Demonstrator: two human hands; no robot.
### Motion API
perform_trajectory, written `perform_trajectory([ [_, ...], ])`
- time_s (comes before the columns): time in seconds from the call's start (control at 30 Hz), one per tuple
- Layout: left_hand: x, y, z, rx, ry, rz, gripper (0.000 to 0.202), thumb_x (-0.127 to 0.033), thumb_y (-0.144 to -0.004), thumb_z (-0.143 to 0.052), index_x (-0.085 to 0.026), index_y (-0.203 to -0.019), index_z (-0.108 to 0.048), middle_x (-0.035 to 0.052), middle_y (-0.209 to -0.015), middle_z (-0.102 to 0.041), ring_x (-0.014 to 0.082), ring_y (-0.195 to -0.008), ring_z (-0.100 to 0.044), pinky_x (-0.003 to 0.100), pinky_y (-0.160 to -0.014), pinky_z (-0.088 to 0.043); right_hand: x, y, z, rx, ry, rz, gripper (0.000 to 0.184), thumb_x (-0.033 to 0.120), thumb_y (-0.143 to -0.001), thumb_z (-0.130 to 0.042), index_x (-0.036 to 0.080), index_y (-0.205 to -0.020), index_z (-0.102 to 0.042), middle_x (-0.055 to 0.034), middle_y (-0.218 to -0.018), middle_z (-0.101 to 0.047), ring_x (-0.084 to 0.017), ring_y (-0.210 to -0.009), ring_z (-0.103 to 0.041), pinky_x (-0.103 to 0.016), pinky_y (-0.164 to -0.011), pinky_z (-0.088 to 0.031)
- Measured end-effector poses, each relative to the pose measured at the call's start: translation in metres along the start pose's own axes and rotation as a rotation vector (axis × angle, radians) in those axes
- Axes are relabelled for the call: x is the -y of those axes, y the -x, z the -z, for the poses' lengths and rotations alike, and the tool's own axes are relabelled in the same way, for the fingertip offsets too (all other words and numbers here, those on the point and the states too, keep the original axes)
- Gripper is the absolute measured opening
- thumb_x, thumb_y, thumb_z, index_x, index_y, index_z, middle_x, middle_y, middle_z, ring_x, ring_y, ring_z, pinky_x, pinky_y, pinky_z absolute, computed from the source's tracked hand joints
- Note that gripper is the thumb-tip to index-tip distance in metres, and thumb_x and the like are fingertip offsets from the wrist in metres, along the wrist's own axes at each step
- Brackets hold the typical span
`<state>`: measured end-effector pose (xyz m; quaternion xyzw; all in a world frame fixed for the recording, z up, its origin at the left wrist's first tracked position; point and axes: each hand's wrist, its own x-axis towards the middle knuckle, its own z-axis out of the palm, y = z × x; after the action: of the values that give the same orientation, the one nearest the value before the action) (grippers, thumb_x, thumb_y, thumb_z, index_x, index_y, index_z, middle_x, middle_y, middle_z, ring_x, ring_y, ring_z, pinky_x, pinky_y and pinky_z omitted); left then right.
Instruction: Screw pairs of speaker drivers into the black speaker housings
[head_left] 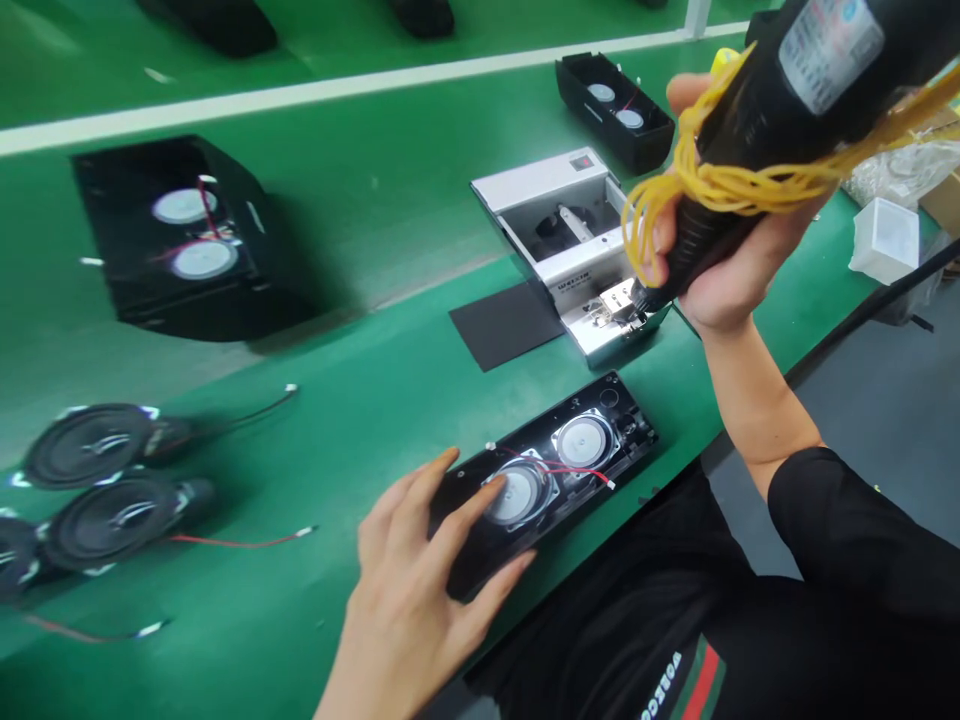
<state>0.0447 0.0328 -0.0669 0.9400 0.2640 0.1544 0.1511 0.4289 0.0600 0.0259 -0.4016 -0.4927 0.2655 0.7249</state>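
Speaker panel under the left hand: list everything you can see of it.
The speaker panel is a long black plastic-looking bar lying flat and diagonal on the green table, near its front edge. Two round silver-backed drivers sit side by side in it, linked by a thin red wire. The left hand rests open on its near end, fingers touching the nearer driver. The right hand, gripping an electric screwdriver, is clear of it.

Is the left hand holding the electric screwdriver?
No, the right hand grips the screwdriver, while the left hand lies flat on the black speaker panel.
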Motion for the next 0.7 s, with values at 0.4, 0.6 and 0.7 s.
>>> perform_trajectory([
  [0.4, -0.013, -0.002, -0.006, -0.101, 0.026, 0.057, 0.053, -0.047, -0.107, -0.066, -0.036, -0.159, -0.056, 0.0194, -0.172, -0.051, 0.0531, -0.152, -0.054, 0.078, -0.116, -0.054, -0.017, 0.006, -0.025, -0.227, 0.009, 0.010, 0.088, 0.112, -0.086, -0.033, 0.031, -0.105, -0.060, 0.0023, -0.067, -0.050, -0.017, -0.046, -0.046, -0.034, -0.041, -0.037],
  [0.6, -0.007, 0.001, 0.001, -0.024, 0.147, 0.088, 0.062, -0.063, -0.111, -0.047, -0.043, -0.170, -0.048, 0.0134, -0.181, -0.045, 0.0532, -0.160, -0.048, 0.081, -0.121, -0.051, 0.007, 0.010, -0.038, -0.199, -0.121, 0.068, 0.073, 0.093, -0.096, -0.046, 0.026, -0.120, -0.065, 0.0094, -0.057, -0.040, -0.011, -0.037, -0.026, -0.030, -0.035, -0.019],
  [0.7, -0.009, -0.006, 0.005, -0.064, 0.111, 0.155, 0.053, -0.051, -0.111, -0.052, -0.042, -0.164, -0.057, 0.0120, -0.180, -0.047, 0.0511, -0.161, -0.048, 0.080, -0.124, -0.049, 0.030, 0.013, -0.030, -0.035, -0.174, -0.014, 0.065, 0.082, -0.087, -0.067, 0.027, -0.123, -0.063, 0.0092, -0.060, -0.049, -0.012, -0.038, -0.037, -0.028, -0.037, -0.030],
])
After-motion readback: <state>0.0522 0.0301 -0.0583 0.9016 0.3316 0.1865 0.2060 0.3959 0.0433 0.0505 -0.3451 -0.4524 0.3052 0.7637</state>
